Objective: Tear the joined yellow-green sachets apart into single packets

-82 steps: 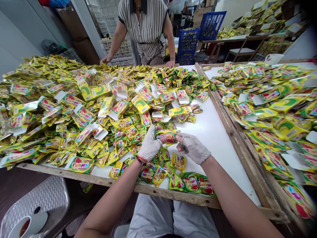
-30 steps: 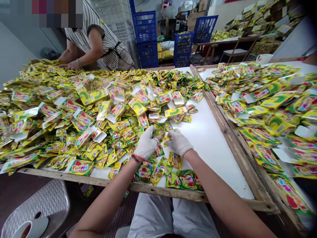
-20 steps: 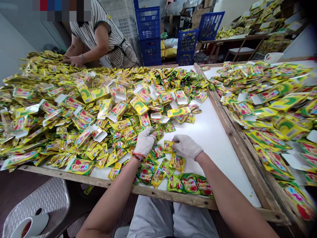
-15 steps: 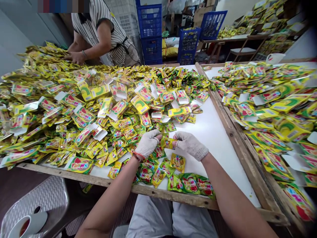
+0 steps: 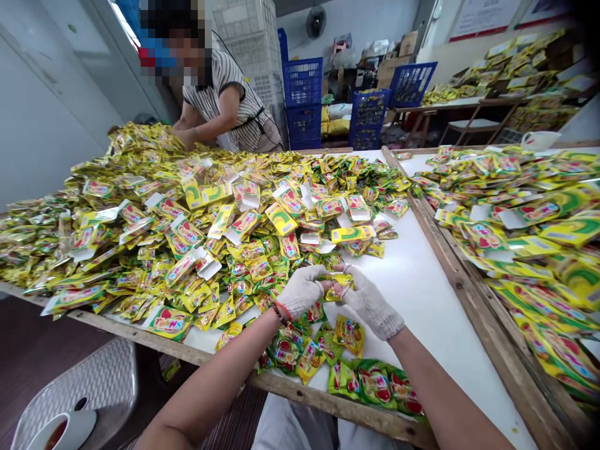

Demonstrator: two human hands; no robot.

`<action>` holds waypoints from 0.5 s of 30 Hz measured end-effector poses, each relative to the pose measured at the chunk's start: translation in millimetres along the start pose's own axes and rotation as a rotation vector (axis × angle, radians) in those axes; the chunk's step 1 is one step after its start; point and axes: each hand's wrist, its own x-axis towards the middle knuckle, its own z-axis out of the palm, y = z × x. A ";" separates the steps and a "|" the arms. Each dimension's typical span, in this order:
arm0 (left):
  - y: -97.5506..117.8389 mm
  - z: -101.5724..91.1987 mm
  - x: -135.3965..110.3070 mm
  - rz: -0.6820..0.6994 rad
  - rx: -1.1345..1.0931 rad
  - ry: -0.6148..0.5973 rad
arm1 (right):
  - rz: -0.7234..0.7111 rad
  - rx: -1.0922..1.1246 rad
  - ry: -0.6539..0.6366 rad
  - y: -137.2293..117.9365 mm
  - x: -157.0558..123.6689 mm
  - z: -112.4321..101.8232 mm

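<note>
Both my hands wear white knitted gloves and meet over the near part of the white table (image 5: 422,294). My left hand (image 5: 302,292) and my right hand (image 5: 368,300) each pinch one end of a small yellow sachet (image 5: 338,281), held just above the tabletop. Below my hands lie several green and yellow sachets (image 5: 347,369) along the table's wooden front edge. A huge heap of yellow sachets and flat cartons (image 5: 187,212) covers the table's left and far side.
A person in a striped shirt (image 5: 229,100) bends over the far left corner of the heap. A second table (image 5: 529,219) at right is piled with cartons. Blue crates (image 5: 304,94) stand behind. A cup on a grey stool (image 5: 60,428) sits at lower left.
My hands put down a larger packet, reached into the pile, picked up a small yellow sachet and lifted it between them. The other person moved left along the table's far side.
</note>
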 end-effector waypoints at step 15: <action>28.2 -105.3 44.0 0.181 0.810 0.655 | 0.050 0.272 0.114 -14.3 0.1 -9.4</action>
